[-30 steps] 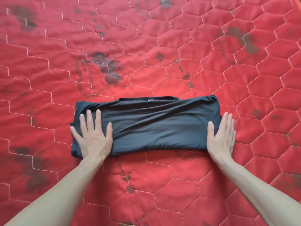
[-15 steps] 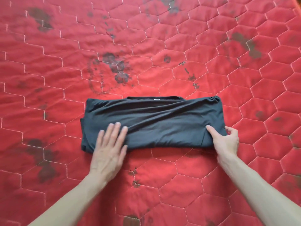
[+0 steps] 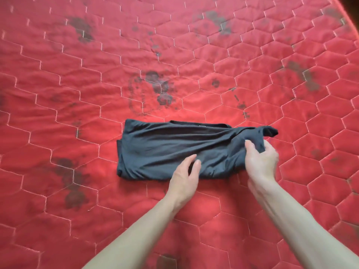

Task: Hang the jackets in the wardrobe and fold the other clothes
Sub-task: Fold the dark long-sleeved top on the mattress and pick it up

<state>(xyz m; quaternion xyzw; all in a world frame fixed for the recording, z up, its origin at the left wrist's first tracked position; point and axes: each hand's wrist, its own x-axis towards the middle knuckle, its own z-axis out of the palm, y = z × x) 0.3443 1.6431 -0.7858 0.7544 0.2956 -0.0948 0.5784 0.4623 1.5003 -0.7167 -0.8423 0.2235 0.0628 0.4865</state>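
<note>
A black garment (image 3: 167,148), folded into a long strip, lies across the middle of a red quilted mattress (image 3: 97,74). My right hand (image 3: 261,162) grips the strip's right end, thumb on top and fingers under the cloth, and that end is lifted and bunched. My left hand (image 3: 186,175) rests near the strip's middle at its near edge, fingers straight and pressing on the cloth. The garment's left end lies flat.
The red mattress has white hexagon stitching and several dark stains. Its far right edge (image 3: 347,18) shows at the top right corner, with a dark floor beyond.
My left hand has slid from the strip's left end to its middle. My right hand went from lying flat beside the right end to gripping it and lifting it leftward.
</note>
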